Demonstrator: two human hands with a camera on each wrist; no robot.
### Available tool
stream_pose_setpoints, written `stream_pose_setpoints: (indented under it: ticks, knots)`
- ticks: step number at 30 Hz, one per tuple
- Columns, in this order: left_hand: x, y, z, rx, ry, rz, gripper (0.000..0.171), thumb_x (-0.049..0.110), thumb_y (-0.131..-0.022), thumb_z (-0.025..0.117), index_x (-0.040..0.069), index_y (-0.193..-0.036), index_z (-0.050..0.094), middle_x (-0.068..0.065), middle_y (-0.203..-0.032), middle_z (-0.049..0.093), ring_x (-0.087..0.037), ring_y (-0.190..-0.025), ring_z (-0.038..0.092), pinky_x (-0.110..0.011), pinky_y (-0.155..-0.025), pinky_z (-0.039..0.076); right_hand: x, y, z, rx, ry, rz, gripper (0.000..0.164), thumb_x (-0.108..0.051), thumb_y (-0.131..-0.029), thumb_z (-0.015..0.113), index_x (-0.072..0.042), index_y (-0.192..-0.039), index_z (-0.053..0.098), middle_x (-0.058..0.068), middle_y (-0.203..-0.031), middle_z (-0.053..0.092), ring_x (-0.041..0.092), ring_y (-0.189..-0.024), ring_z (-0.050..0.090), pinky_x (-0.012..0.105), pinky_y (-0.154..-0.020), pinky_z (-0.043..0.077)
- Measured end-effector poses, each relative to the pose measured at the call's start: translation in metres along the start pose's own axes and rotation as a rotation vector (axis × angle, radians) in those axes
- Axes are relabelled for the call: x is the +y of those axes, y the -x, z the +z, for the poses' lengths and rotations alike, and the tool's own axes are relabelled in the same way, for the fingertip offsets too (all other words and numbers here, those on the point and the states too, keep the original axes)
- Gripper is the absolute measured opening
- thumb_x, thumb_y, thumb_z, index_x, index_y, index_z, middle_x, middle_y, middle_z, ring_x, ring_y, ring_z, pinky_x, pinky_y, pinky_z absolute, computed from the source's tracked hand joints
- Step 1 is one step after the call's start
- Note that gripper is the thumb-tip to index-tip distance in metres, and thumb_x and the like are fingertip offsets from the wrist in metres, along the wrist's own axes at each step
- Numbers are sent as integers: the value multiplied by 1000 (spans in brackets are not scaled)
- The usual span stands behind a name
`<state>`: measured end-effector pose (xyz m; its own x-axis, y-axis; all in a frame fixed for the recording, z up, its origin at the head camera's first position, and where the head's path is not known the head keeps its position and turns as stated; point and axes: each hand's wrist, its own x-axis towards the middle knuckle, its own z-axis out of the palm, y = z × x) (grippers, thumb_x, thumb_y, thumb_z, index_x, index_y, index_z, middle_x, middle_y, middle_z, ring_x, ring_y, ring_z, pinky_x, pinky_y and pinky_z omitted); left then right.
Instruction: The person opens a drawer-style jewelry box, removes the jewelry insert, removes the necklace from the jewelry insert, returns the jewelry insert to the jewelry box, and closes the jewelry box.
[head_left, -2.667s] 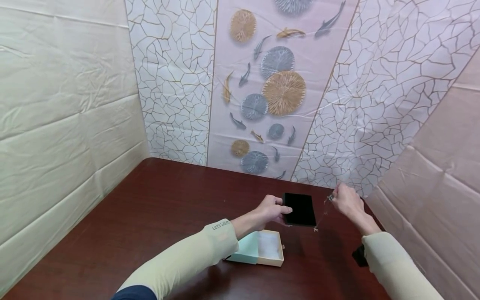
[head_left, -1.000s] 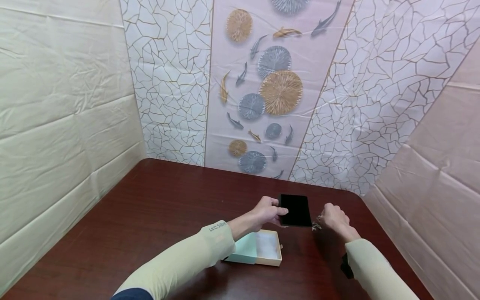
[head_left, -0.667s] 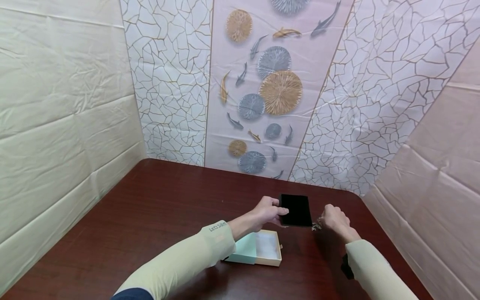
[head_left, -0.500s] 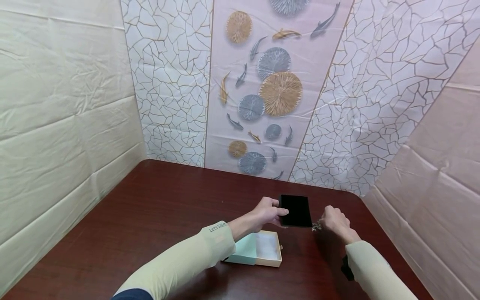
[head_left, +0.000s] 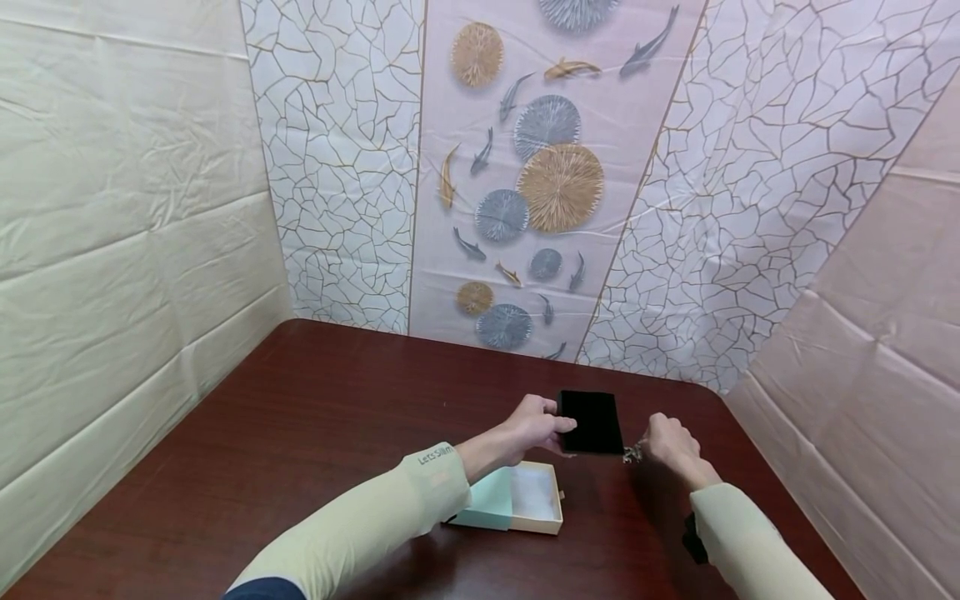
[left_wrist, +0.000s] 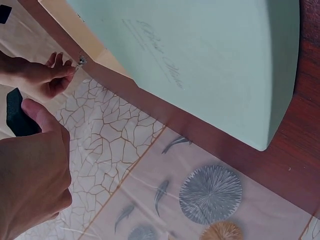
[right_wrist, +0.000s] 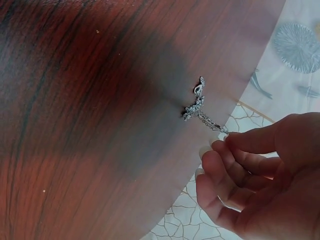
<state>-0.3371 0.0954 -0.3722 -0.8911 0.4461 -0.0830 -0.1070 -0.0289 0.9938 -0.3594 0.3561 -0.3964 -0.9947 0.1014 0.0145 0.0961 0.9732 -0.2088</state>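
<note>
My left hand (head_left: 534, 423) holds a flat black velvety pad (head_left: 592, 422), thumb on top at its left edge. In the left wrist view the pad (left_wrist: 19, 112) is seen edge-on beside my thumb. To the pad's right, my right hand (head_left: 672, 446) pinches a thin silver chain (right_wrist: 202, 112) between thumb and index finger. The chain hangs bunched, with a small clasp ring at one end, near the pad's lower right corner. Below my left hand a mint-green box sleeve (head_left: 491, 500) has its cream drawer (head_left: 536, 500) pulled partly out, with white lining inside.
The dark red-brown table (head_left: 337, 400) runs back to a patterned cloth wall (head_left: 510, 208). Pale cloth walls (head_left: 142, 250) stand on the left and right. A black band (head_left: 694, 537) shows at my right sleeve.
Since the earliest frame my right hand has come lower and leftward, nearer the pad, and the stretched chain now hangs bunched. Over the last second both hands have held nearly still.
</note>
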Motion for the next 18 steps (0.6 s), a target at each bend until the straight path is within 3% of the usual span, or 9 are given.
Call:
stream_pose_setpoints:
  ticks: [4, 11, 14, 18]
  knots:
    - [1, -1, -1, 0, 5, -1, 19, 5, -94, 59, -6, -109, 62, -19, -98, 71, -27, -83, 72, -37, -70, 59, -1, 1, -5, 20, 5, -7, 29, -5, -84, 47, -14, -57, 41, 7, -64, 49, 24, -62, 49, 40, -55, 38]
    - [2, -1, -1, 4, 7, 15, 21, 6, -94, 60, -7, -110, 61, -22, -102, 70, -32, -87, 72, -41, -74, 58, -2, 4, -12, 31, -3, -9, 31, -11, -84, 58, -13, -57, 43, 4, -60, 45, 22, -60, 47, 38, -53, 36]
    - [2, -1, 0, 11, 4, 18, 21, 5, -94, 60, -8, -110, 61, -23, -102, 70, -33, -88, 72, -42, -75, 58, -1, 5, -15, 28, -12, -14, 26, -9, -85, 54, -11, -59, 50, 3, -60, 47, 22, -59, 48, 37, -52, 36]
    - [3, 1, 1, 25, 5, 17, 21, 5, -93, 60, -8, -110, 61, -24, -101, 70, -33, -88, 72, -42, -74, 58, 2, 5, -16, 36, -7, -7, 26, -4, -84, 44, -11, -59, 45, 6, -61, 46, 23, -59, 48, 37, -52, 36]
